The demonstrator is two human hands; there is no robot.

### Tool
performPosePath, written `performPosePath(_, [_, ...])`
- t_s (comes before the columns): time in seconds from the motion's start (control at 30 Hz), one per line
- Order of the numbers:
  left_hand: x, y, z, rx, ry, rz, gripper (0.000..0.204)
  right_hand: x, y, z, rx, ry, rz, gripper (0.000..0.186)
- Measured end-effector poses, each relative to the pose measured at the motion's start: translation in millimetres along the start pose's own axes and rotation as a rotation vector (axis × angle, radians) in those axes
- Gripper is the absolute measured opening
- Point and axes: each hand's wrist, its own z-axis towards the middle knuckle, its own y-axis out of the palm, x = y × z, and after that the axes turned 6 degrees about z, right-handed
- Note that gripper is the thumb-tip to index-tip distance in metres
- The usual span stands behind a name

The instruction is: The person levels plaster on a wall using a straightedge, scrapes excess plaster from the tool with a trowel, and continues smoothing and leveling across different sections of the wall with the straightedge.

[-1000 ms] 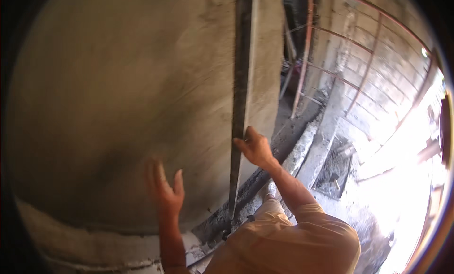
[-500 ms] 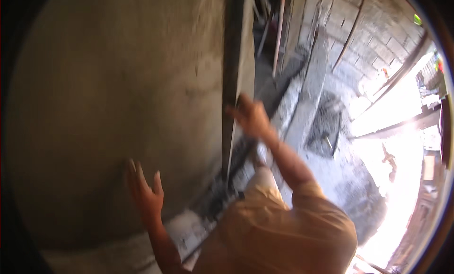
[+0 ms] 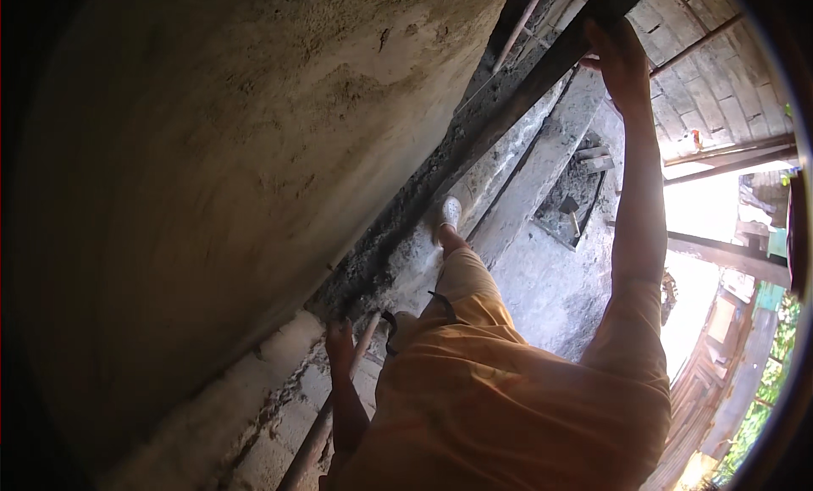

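Observation:
My right hand [image 3: 625, 72], arm stretched far forward, has its fingers closed on the upper part of a long dark board [image 3: 525, 101]. That board slants down toward my feet, alongside the edge of a plastered wall [image 3: 254, 152]. Low on the left, my left hand [image 3: 340, 345] is in shadow by the wall's foot. It is beside a thin brownish pole [image 3: 315, 436]; how its fingers are set is too dark to make out, and whether it touches the pole does not show.
A shallow dark mixing trough [image 3: 555, 224] holds a short-handled tool [image 3: 572, 213] on the right. Between it and the board runs a concrete ledge [image 3: 542, 156]. A block wall [image 3: 699, 76] stands at the far right. My shoe [image 3: 450, 210] is on the rough ground.
My right hand has gone forward and right, and the board now tilts instead of standing upright. My left hand has dropped from its spread pose before the wall. The view has turned.

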Motion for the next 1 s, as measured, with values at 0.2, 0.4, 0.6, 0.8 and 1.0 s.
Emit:
performPosePath(0.2, [-34.8, 37.6, 22.2, -0.084, 0.002, -0.082, 0.036, 47.9, 26.3, 53.7, 0.042, 0.002, -0.204, 0.033])
performPosePath(0.4, [25.6, 34.6, 45.5, -0.086, -0.017, -0.12, 0.038, 66.5, 75.6, 85.4, 0.151, -0.186, -0.299, 0.034])
performPosePath(0.6, [30.2, 17.5, 63.7, -0.146, 0.18, 0.015, 0.05, 74.6, 87.7, 97.6, 0.15, 0.049, -0.386, 0.036])
performPosePath(0.8, [52.5, 9.8, 64.1, -0.13, 0.011, -0.125, 0.052, 117.8, 101.2, 98.4, 0.196, 0.028, -0.367, 0.035])
performPosePath(1.0, [87.1, 10.2, 68.1, -0.284, -0.066, 0.037, 0.047, 209.9, 116.9, 68.6, 0.174, -0.061, -0.356, 0.027])
